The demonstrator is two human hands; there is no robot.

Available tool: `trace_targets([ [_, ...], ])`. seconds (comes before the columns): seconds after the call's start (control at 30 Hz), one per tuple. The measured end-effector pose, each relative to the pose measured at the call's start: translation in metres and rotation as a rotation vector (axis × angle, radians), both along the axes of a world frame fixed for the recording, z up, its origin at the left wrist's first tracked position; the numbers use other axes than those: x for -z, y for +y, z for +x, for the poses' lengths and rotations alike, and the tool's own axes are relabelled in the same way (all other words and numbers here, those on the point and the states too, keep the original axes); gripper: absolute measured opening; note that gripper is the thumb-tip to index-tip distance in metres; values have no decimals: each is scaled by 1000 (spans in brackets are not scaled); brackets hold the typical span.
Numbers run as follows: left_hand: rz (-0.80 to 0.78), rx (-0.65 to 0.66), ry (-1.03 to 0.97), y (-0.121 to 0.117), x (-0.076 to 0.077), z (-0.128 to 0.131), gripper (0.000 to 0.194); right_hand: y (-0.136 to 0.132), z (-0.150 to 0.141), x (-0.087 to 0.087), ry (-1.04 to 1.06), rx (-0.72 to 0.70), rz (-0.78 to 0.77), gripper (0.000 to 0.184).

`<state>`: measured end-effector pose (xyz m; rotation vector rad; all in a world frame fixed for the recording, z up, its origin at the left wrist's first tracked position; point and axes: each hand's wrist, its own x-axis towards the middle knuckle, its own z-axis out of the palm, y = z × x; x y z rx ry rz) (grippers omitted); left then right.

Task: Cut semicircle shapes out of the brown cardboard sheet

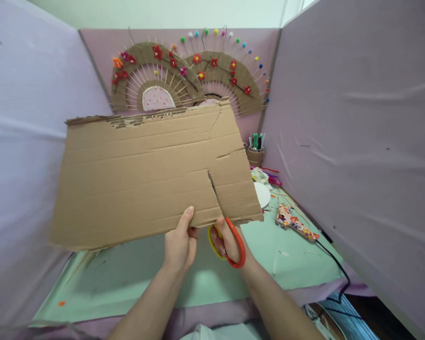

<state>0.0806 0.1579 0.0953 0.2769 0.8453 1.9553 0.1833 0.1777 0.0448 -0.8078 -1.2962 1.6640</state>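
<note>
"Head view: which step?"
"Cutting the cardboard (138, 174), I'd judge. It's held up above the counter (265, 264), the left fingers (184, 221) pinching its near edge."
"And the right fingers (226, 230)?"
"Hooked through the scissors (241, 248), by the near end of the slit (214, 188)."
"Next move?"
"Lengthening the slit would probably call for a steady left grip."

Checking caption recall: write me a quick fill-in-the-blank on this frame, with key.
1. The right hand holds a pair of ____ with red and yellow handles.
2. The sheet that the left hand grips is made of brown ____.
3. The flower-patterned tool has a cord coloured ____.
4. The arched decorations at the back number ____.

Missing words: scissors; cardboard; black; two.
</note>
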Motion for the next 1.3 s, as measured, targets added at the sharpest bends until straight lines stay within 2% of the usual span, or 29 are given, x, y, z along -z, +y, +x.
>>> trace_targets([
  [0.13,-24,-4,1,0,-2,-2,18,-1,-2,3,7,12,35,64],
  [0.3,-12,16,27,5,1,-5,21,1,-5,2,67,-79,70,64],
  [0.37,-9,-9,30,11,-2,-11,18,-4,-7,7,85,-139,28,64],
  [0.5,25,-68,38,32,-19,-34,10,-25,-8,25,85,-229,-124,65],
  [0.6,94,-63,108,45,-31,-59,12,-40,1,33,33,-260,-118,61],
  [0.77,93,32,275,51,-32,-95,21,-48,35,17,-65,-298,9,62],
  [0.87,70,54,332,50,-25,-115,24,-39,55,6,-90,-209,111,60],
  [0.97,42,51,354,48,-18,-132,32,-15,66,2,-53,40,162,52],
  [1.07,33,69,372,45,-11,-142,41,17,63,-4,58,298,132,45],
  [1.13,9,102,372,43,-6,-143,47,33,57,-12,168,335,67,44],
  [1.23,-50,171,374,38,-2,-142,51,45,45,-25,300,306,10,41],
  [1.3,-88,238,400,36,-2,-141,51,46,37,-30,347,396,2,39],
])
